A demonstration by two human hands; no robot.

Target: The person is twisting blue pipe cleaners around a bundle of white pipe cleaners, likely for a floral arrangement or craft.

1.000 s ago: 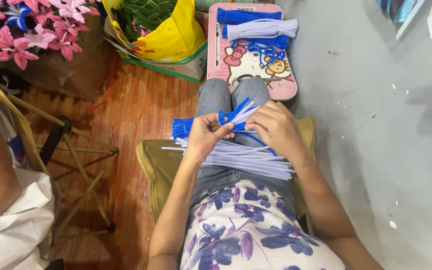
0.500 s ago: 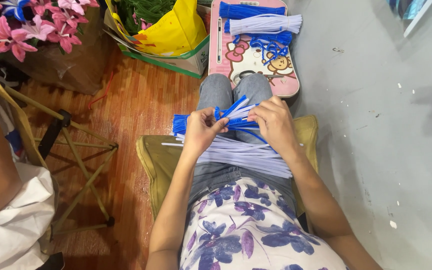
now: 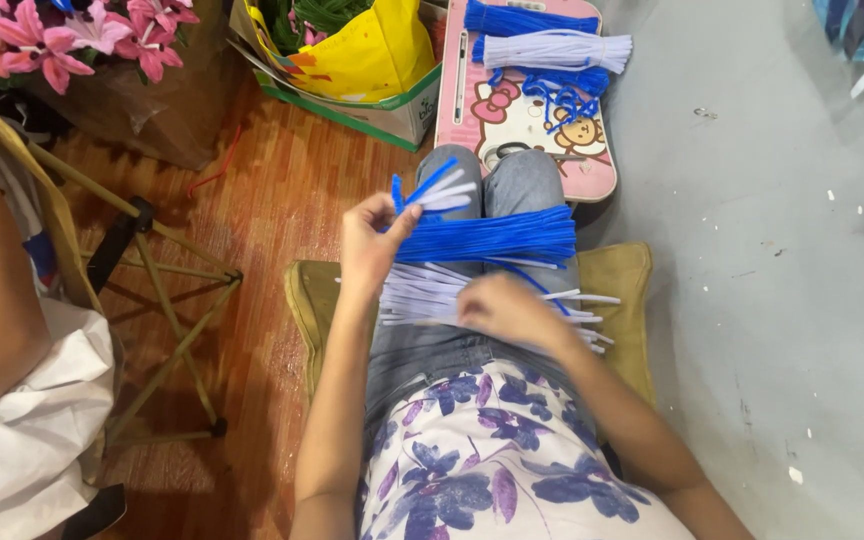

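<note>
Hands work over the lap: left hand [image 3: 372, 245] pinches a few blue and white stems [image 3: 437, 192]; right hand [image 3: 507, 310], fingers curled, rests on the white pile [image 3: 422, 295], beside one blue pile [image 3: 487, 238].

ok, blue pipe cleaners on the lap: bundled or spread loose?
Bundled. The blue pipe cleaners lie tight and parallel across the thighs, while the white pipe cleaners below fan out loosely under the right hand.

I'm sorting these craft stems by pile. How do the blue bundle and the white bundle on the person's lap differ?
The blue bundle is vivid blue; the white bundle is pale. The blue bundle lies farther down the thighs, with the white bundle nearer the waist. The blue one looks tidy, while the white one splays loosely. The right hand rests on the white bundle; the left hand holds a few stems beside the blue one. Both are thin fuzzy stems lying crosswise.
</note>
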